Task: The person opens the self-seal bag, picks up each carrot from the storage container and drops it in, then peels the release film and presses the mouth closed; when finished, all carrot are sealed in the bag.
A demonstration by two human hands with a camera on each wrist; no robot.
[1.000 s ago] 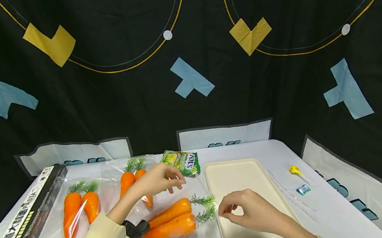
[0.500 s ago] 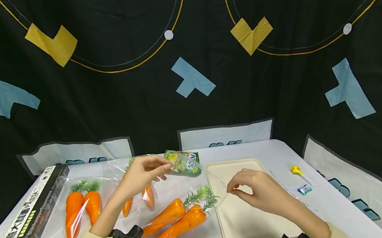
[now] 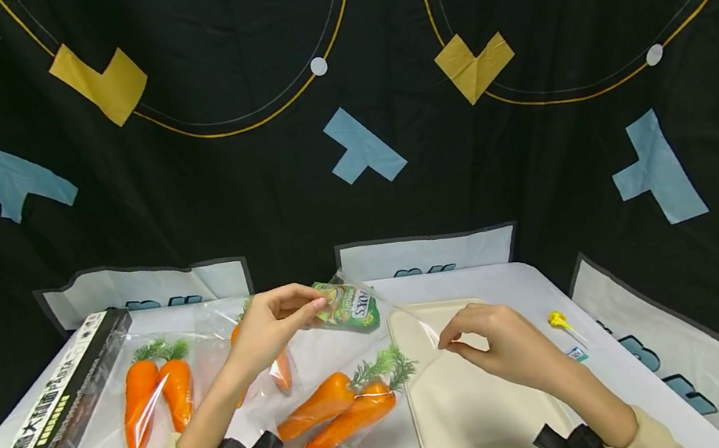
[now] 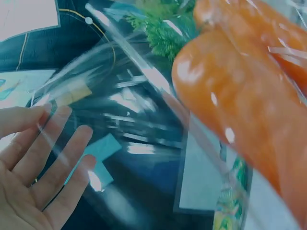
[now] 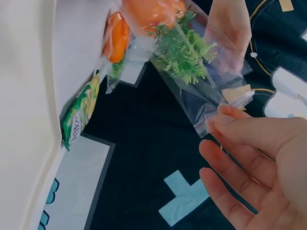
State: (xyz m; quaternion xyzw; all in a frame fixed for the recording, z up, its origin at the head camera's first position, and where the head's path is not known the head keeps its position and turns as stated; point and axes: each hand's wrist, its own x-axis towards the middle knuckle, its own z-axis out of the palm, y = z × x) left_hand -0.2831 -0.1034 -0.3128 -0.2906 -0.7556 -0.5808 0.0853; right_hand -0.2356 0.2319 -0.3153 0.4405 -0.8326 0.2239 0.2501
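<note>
A clear plastic bag (image 3: 387, 326) holding two orange carrots (image 3: 337, 410) with green tops hangs lifted at its open end between both hands. My left hand (image 3: 312, 308) pinches the bag's far edge, just beside a green snack packet (image 3: 350, 307). My right hand (image 3: 449, 341) pinches the bag's near corner over the cream tray (image 3: 478, 418). In the right wrist view, thumb and forefinger (image 5: 225, 115) squeeze the film next to the carrot greens (image 5: 184, 52). The left wrist view shows the fingers (image 4: 53, 158) behind the film, with the carrots (image 4: 240, 100) close by.
Two more bagged carrot pairs (image 3: 152, 393) (image 3: 279, 372) lie on the white table to the left. A long black pasta box (image 3: 62, 392) sits at the left edge. A yellow lollipop (image 3: 556, 320) and a small wrapped candy (image 3: 576, 354) lie right of the tray.
Both hands have raised the bag's open end. The right hand went up and to the right with its corner, and the carrots now tilt with their tops lifted toward the tray.
</note>
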